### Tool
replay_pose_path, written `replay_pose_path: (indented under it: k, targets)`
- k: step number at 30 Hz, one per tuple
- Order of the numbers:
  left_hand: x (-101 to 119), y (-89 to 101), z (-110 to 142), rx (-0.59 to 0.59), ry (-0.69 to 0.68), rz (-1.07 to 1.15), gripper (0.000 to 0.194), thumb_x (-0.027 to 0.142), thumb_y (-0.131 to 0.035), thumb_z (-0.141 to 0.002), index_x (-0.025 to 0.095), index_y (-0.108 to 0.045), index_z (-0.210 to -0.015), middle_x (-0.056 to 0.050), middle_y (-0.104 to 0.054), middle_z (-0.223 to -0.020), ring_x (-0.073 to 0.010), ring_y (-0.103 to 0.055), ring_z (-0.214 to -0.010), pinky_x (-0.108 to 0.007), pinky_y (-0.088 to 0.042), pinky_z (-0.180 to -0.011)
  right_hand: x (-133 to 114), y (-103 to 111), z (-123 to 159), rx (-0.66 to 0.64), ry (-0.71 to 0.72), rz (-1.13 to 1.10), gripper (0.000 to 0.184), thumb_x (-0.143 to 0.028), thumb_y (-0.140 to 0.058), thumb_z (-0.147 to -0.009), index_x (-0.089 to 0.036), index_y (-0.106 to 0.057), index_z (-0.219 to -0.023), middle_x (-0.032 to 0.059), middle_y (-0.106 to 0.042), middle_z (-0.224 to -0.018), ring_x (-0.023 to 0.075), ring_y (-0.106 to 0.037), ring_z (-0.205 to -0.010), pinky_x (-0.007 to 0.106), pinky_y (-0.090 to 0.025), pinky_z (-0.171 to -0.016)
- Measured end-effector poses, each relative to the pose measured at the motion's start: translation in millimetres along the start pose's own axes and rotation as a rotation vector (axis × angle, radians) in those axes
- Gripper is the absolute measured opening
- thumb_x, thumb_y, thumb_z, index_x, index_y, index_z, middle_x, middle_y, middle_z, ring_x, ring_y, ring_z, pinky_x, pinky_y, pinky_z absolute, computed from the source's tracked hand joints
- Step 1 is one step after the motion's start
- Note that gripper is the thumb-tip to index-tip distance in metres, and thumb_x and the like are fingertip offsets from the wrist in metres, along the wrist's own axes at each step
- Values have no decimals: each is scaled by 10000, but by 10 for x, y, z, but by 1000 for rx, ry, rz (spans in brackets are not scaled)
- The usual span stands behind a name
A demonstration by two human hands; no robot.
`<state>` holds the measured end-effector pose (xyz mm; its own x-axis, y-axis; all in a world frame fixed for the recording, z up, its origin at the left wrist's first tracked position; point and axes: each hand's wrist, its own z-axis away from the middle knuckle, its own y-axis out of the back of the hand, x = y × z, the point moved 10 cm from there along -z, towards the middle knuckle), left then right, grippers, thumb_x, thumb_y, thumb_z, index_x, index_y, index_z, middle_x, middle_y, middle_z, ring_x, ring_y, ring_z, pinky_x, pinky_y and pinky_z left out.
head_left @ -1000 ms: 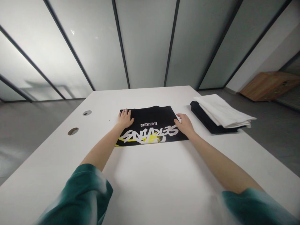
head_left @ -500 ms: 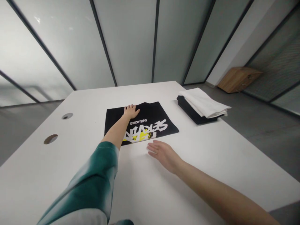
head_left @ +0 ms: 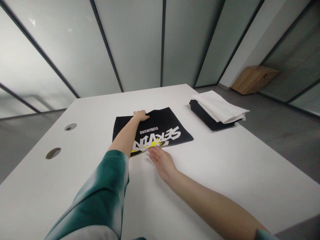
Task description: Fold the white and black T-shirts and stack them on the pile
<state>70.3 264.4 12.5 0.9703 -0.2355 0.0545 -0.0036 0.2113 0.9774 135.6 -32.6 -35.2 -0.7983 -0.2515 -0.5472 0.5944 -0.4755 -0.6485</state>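
Note:
A folded black T-shirt (head_left: 165, 120) lies flat on the white table, with white lettering and a yellow patch facing upside down to me. My left hand (head_left: 141, 115) is at its far edge, fingers bent over that edge and thumb lying on top of the cloth. At the near edge, beside the yellow print, my right hand (head_left: 162, 163) touches the cloth with its fingers stretched out. Whether any right fingertips are under the fabric is hard to see.
To the right, a folded white cloth (head_left: 220, 106) rests on folded black cloth (head_left: 202, 115). Two round holes pierce the white table (head_left: 90, 173) on the left. Frosted glass panels (head_left: 137, 43) stand behind, and a wooden cabinet (head_left: 252, 79) is at the far right.
My left hand has slid to the far edge and its fingers have curled over it. My right hand has moved left and forward onto the near edge.

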Motion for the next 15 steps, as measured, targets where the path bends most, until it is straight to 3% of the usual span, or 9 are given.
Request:
replay_pose_path:
  k: [4, 10, 15]
  targets:
    - [32, -26, -19, -21, -23, 28, 510, 497, -512, -873, 174, -628, -1250, -157, -625, -1328, -317, -567, -1233, -454, -402, -1037, -49, -37, -76, 49, -19, -5, 145, -268, -740, -801, -173, -638, -763, 65, -718, -819, 177, -698, -850, 282, -547, -822]
    - [34, 78, -1, 103, -108, 161, 461, 447, -518, -878, 149, -654, -1202, -161, -662, -1265, -286, -616, -1164, -336, -464, -951, -2, -108, -120, 46, -154, 151, 167, -279, -609, -924, -172, -605, -797, 48, -702, -736, 126, -651, -621, 239, -505, -613]
    - [-21, 87, -32, 102, -99, 255, 430, 425, -570, -860, 130, -668, -1157, -157, -709, -1154, -270, -658, -1069, -307, -482, -899, 4, -123, -141, 79, -135, 226, 106, -250, -649, -867, -199, -572, -816, -16, -665, -693, 109, -627, -565, 219, -435, -554]
